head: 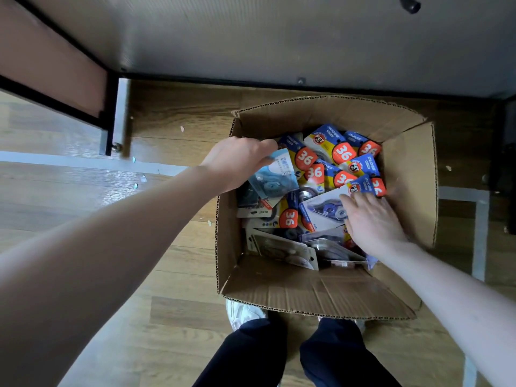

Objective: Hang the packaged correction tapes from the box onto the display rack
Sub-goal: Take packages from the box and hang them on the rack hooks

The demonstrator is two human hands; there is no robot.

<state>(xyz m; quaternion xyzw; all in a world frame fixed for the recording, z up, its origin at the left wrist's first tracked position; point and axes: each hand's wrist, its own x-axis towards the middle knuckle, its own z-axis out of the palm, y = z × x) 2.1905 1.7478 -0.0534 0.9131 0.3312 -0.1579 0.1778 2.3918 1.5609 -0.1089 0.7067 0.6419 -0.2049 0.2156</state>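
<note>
An open cardboard box (329, 291) stands on the wooden floor, filled with several packaged correction tapes. Most packs are blue and yellow with a red "36" badge (344, 153). My left hand (237, 160) reaches in at the box's left side and grips a light blue pack (275, 177), lifted slightly above the pile. My right hand (372, 219) lies on the pile at the right with fingers spread, touching a clear pack with a purple tape (321, 209). The display rack's hooks are out of sight.
A grey panel (279, 37) rises behind the box, with a black frame along its base. A brown shelf unit with a black frame (55, 65) sits at the left. My legs and white shoes (243, 314) stand just in front of the box.
</note>
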